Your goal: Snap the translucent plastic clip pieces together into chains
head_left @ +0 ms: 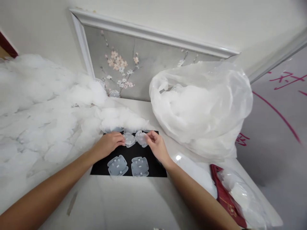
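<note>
Both hands are over a black mat [148,159] on the white table. My left hand [111,144] pinches the edge of a translucent plastic piece [129,139] with a scalloped outline. Fingers and thumb of my right hand [157,145] close on a similar translucent plastic piece [141,138], tilted and almost touching the first. Nearer to me, two more such pieces lie flat on the mat, a left one [117,165] and a right one [140,166]. Small raised studs show on them. Further pieces sit along the mat's far edge, partly covered by the white pile.
A big heap of translucent white pieces [48,121] covers the left side. An open clear plastic bag [203,108] full of white pieces stands at the back right. A red pouch [226,195] and a smaller clear bag [244,198] lie at the right, before a floral panel [148,64] on the wall.
</note>
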Motion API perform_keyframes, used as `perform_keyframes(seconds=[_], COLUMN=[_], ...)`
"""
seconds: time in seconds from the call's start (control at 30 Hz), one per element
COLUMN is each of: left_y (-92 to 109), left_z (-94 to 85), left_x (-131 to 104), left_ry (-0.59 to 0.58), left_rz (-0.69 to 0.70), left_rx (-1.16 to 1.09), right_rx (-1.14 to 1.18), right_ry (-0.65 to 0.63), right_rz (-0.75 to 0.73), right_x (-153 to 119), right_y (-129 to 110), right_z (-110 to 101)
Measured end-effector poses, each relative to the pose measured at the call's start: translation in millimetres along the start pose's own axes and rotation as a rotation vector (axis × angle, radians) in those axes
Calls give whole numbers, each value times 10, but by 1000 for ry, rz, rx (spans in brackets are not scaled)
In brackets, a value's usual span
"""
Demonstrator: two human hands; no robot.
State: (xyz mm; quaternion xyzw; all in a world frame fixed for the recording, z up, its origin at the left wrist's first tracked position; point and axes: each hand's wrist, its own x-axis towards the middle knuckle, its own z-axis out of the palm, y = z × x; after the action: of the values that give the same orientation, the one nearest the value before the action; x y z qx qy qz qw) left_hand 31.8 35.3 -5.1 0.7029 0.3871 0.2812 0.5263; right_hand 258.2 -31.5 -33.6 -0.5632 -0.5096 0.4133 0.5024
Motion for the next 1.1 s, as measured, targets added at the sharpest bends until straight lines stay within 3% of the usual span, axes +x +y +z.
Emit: perform_keyframes(seconds=[0.13,0.23,0.33,0.53,1.1], left_y=[82,88,55,25,38], left_z=[-67,-94,-93,-77,-119], left_x=[-61,-100,-120,-119,-135], left_ry=[176,289,237,59,-16], left_rz=[-62,-203,-343,-514,-494], left_rx=[-91,-377,-601,-711,-764], right_rx=[508,667,716,701,711], right_ry=[-120,-188,-222,-231,-265], right_rz=[310,400,435,465,456], right_x=[9,10,6,14,19], right_y=[37,46,21,14,82], right_z=[-34,-40,-45,-59,-63])
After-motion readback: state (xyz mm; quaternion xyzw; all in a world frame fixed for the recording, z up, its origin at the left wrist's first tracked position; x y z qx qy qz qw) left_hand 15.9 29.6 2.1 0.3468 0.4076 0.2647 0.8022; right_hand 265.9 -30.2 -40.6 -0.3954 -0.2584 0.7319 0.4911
